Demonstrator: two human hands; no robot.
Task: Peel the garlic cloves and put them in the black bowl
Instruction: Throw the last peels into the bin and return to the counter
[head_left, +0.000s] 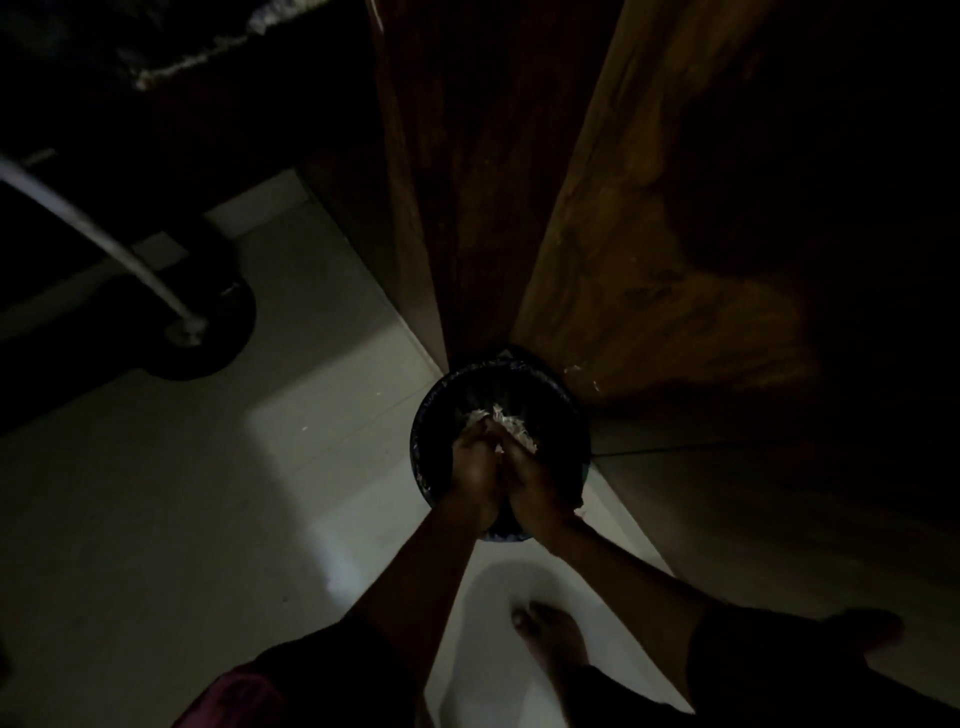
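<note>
1. Firstly, the view is very dark and looks straight down at a black round container (431, 415) on the pale tiled floor (156, 493). It stands right at the corner of a brown wooden cabinet (649, 234). I cannot tell if it is a bowl or a bin.
2. Inside the container lies a small heap of pale papery shreds (514, 423), which look like garlic skins. I cannot make out whole cloves among them.
3. The left hand (470, 467) and the right hand (537, 486) are over the container, side by side and touching each other along the inner edges.
4. The fingers of both hands point away from the person and down, and their tips meet at the near edge of the pale shreds.
5. A bit of the pale material shows between the two hands. It is too dark to tell whether the fingers pinch it, so I cannot tell if either hand is open or closed.
6. Both forearms come up from the bottom of the view and meet at the container.
7. Below them one bare foot (550, 639) stands on a brighter patch of floor, and the second foot (862, 629) is to the right, in shadow.
8. At the left, well apart from the container, a grey metal tube (88, 228) goes down into a dark round base (228, 332).
</note>
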